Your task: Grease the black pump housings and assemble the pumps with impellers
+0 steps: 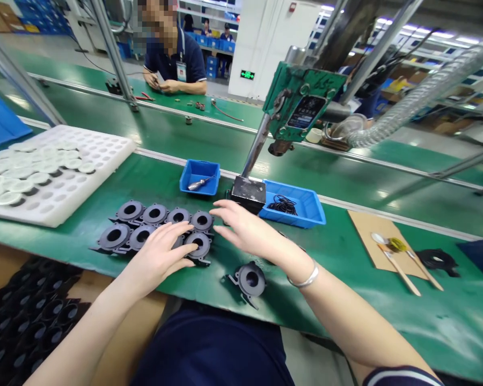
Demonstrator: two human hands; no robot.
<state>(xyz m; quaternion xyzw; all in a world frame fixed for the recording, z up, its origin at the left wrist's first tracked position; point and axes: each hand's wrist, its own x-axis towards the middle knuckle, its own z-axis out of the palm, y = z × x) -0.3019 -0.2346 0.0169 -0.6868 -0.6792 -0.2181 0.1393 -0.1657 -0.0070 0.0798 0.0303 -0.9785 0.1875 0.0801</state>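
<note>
Several black round housings with central holes stand in two rows on the green bench; one [114,235] is at the near left corner. My left hand [165,254] lies over the near row, fingers apart, its tips at the rightmost near housing [199,245]. My right hand [241,228] is beside the rightmost far housing [202,220], fingers spread and nothing seen between them. A separate housing [252,279] lies nearer the bench's front edge, below my right hand.
A white foam tray [104,155] with pale discs is at left. Behind are a blue bin [212,187] with a screwdriver, a green press [301,102] and a blue bin [312,206] with black rings. Brushes lie on cardboard [362,230] at right. A person [193,61] sits opposite.
</note>
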